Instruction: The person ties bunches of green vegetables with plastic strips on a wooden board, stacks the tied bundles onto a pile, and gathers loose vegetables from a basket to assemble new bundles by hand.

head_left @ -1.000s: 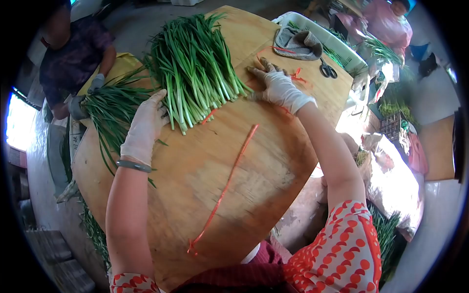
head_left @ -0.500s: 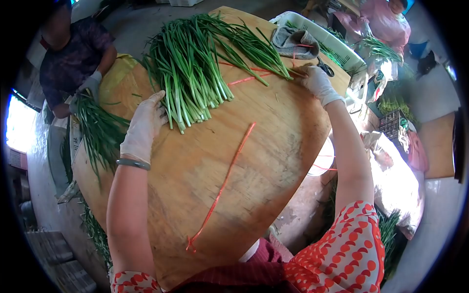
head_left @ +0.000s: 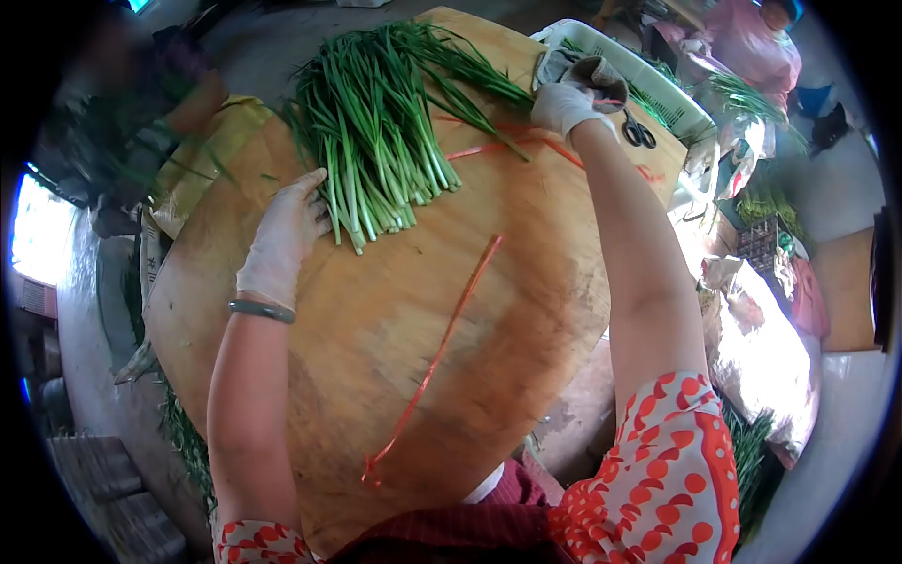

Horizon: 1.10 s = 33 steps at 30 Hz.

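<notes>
A thick pile of garlic chives (head_left: 381, 141) lies on the wooden table, pale cut ends toward me. My left hand (head_left: 287, 226), in a pale glove, rests against the pile's left edge near those ends, fingers apart. At the upper right, my gloved right hand (head_left: 567, 108) closes around the ends of a few chive stalks stretching from the pile; its fingertips are partly hidden. Just beyond it lies a grey cloth (head_left: 597, 73). One red tie (head_left: 432, 362) lies along the middle of the table, and another red tie (head_left: 564, 152) runs below my right hand.
Black-handled scissors (head_left: 639, 130) lie right of the cloth. A white crate (head_left: 601, 36) with greens stands behind the table's edge. At left, a co-worker's blurred arm (head_left: 197, 103) moves beside a yellow sack (head_left: 221, 141). Another person in pink (head_left: 752, 52) handles greens at upper right.
My right hand has moved up and left, bringing the stalks nearer the pile and uncovering the scissors. The left hand stays by the pile. The co-worker's chives at left have been lifted.
</notes>
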Available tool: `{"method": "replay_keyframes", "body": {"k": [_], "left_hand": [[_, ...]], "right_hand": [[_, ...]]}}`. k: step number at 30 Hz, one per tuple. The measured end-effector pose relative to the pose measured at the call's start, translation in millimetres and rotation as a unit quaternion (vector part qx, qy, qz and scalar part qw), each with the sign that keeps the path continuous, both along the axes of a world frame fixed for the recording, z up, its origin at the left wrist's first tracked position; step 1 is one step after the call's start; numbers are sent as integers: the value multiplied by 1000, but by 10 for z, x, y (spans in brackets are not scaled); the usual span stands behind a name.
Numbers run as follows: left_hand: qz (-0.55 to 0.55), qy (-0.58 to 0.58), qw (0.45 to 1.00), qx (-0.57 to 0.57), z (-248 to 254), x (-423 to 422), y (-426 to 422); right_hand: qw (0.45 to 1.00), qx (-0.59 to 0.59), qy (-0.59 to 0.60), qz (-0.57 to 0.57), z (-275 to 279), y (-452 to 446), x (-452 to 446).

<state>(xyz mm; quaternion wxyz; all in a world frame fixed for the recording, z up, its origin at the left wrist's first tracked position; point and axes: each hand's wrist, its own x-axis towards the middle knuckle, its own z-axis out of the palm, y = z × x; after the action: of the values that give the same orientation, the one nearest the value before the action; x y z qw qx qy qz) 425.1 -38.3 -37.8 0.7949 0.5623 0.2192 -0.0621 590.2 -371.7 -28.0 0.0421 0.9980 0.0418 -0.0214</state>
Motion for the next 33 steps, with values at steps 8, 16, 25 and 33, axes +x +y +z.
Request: {"method": "replay_keyframes", "body": {"k": [8, 16, 25, 33], "left_hand": [[25, 12, 1000, -4, 32, 12, -46], [9, -1, 1000, 5, 38, -13, -71], [-10, 8, 1000, 22, 82, -17, -92], [-4, 21, 1000, 4, 60, 12, -68]], "right_hand": [[978, 109, -175, 10, 365, -19, -25], [984, 109, -122, 65, 630, 602, -419], [994, 106, 8, 4, 206, 715, -547], [992, 112, 57, 22, 246, 589, -324]]}}
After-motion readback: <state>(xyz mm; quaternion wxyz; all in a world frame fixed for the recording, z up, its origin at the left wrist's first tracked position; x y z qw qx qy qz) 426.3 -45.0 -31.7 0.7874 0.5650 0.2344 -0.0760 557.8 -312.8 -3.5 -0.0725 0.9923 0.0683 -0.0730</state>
